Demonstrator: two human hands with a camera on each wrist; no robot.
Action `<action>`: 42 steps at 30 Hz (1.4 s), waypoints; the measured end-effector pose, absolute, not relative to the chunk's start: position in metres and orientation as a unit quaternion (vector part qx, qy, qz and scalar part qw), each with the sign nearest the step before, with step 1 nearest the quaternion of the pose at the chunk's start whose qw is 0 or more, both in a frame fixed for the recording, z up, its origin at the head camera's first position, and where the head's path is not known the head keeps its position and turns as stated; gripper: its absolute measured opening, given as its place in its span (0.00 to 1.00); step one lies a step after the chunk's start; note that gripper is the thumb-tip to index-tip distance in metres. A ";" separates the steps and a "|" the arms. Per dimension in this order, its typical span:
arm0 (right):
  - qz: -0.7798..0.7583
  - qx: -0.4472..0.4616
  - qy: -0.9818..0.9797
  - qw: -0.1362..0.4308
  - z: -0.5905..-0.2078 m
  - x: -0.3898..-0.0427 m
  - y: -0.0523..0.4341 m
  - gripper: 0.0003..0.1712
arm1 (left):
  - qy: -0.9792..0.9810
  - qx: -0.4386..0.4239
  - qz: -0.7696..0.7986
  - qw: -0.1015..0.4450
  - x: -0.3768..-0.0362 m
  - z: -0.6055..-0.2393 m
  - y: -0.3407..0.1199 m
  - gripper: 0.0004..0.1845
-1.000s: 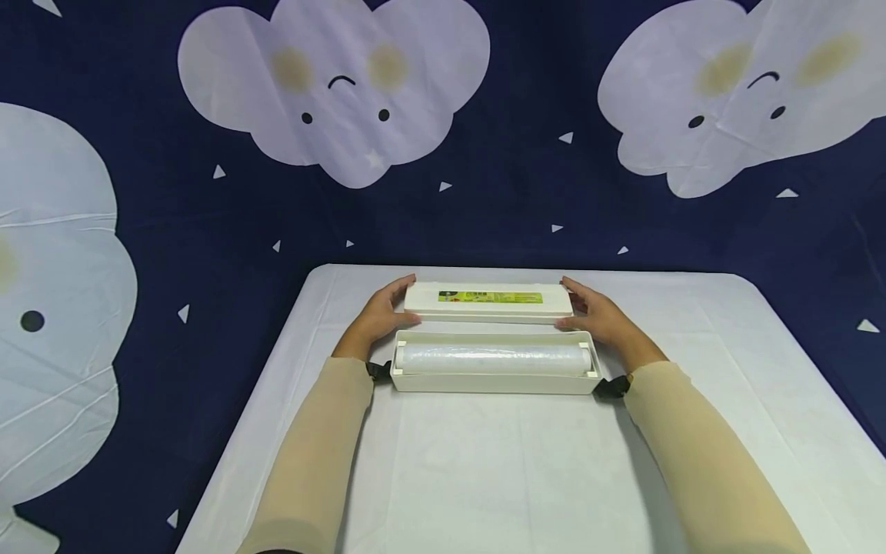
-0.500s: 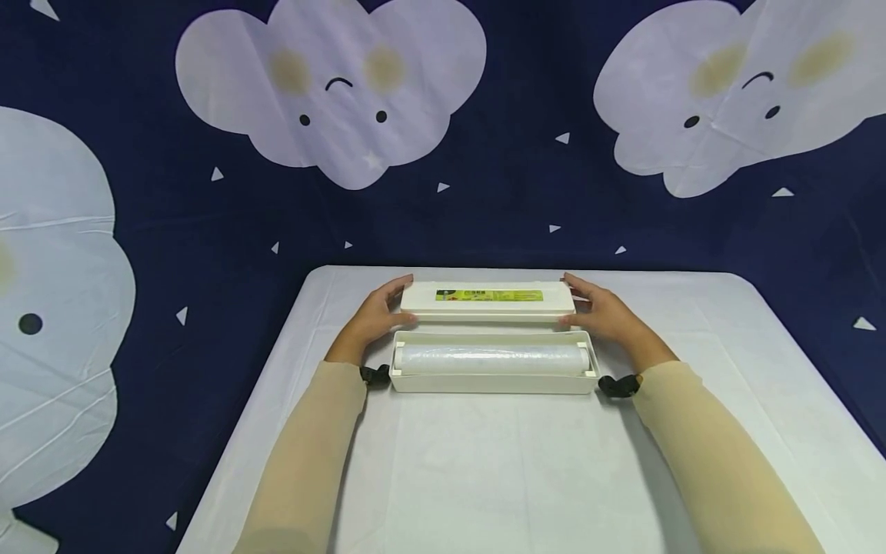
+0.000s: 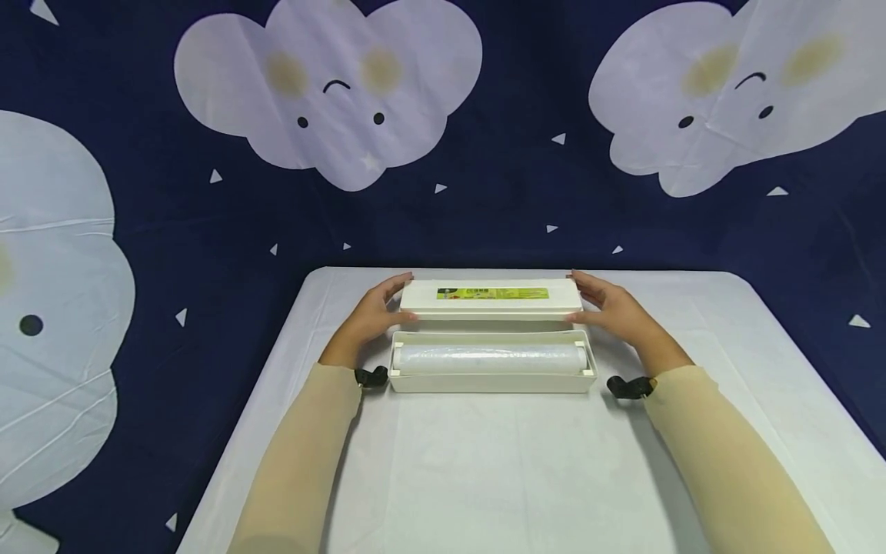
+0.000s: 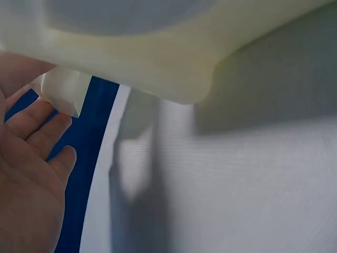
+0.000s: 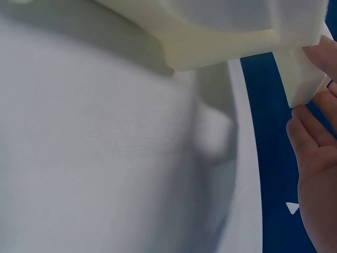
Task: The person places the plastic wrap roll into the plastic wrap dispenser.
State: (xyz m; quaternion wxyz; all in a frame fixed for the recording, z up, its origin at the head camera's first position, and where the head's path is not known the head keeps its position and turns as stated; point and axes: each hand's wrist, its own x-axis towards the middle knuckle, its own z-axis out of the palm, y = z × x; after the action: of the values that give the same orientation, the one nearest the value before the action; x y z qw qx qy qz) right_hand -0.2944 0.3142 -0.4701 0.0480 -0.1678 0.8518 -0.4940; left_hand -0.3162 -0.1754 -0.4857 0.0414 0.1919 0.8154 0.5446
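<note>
A long white lid (image 3: pixel 491 302) with a green-and-yellow label is held level by its two ends, just behind an open white cling film box (image 3: pixel 493 382). My left hand (image 3: pixel 370 317) grips the lid's left end, thumb on the near side and fingers behind. At the right end my right hand (image 3: pixel 614 312) grips it the same way. Inside the box lies a roll of cling film (image 3: pixel 491 358). Each wrist view shows an end of the lid, (image 4: pixel 66 87) and the lid (image 5: pixel 300 79), against the fingers, beyond the box's corner.
The box stands on a white-covered table (image 3: pixel 457 462). Behind the table's far edge hangs a dark blue cloth (image 3: pixel 512 223) with white clouds and small triangles. Black wrist cameras sit beside the box's ends, the left camera (image 3: pixel 372 377) nearer to it than the right camera (image 3: pixel 628 387).
The lid looks slightly larger and its right end has shifted a little to the right, with my right hand. Both hands keep their grip, and the box stays in place.
</note>
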 end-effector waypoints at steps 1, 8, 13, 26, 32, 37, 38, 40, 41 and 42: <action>-0.499 -0.165 0.850 0.049 -0.470 -0.294 0.315 0.57 | 0.816 0.190 0.544 0.041 -0.316 -0.484 -0.175 0.50; -0.502 -0.168 0.847 0.042 -0.462 -0.288 0.314 0.58 | 0.815 0.195 0.545 0.037 -0.310 -0.478 -0.180 0.49; -0.501 -0.173 0.848 0.032 -0.458 -0.282 0.312 0.57 | 0.818 0.196 0.541 0.025 -0.302 -0.474 -0.180 0.48; -0.487 -0.167 0.857 0.022 -0.447 -0.264 0.310 0.60 | 0.831 0.201 0.519 0.005 -0.276 -0.459 -0.187 0.47; -0.484 -0.166 0.859 0.018 -0.445 -0.253 0.310 0.61 | 0.826 0.214 0.521 0.003 -0.268 -0.457 -0.191 0.47; -0.492 -0.176 0.852 0.012 -0.445 -0.245 0.311 0.61 | 0.826 0.217 0.520 0.010 -0.261 -0.456 -0.192 0.47; -0.495 -0.179 0.850 0.012 -0.445 -0.243 0.311 0.61 | 0.828 0.217 0.517 0.012 -0.259 -0.456 -0.192 0.47; -0.497 -0.189 0.847 0.014 -0.444 -0.240 0.312 0.61 | 0.832 0.216 0.511 0.015 -0.256 -0.457 -0.193 0.47; -0.499 -0.191 0.845 0.014 -0.444 -0.238 0.312 0.61 | 0.833 0.215 0.509 0.015 -0.254 -0.457 -0.194 0.47; -0.497 -0.195 0.845 0.015 -0.444 -0.237 0.312 0.61 | 0.834 0.216 0.507 0.015 -0.252 -0.457 -0.194 0.48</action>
State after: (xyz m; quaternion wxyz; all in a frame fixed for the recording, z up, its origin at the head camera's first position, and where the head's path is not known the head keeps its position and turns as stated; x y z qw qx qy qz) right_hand -0.2365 0.3115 -0.4440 0.0153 -0.1951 0.8453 -0.4971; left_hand -0.2525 -0.1941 -0.4570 0.0146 0.2160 0.8345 0.5068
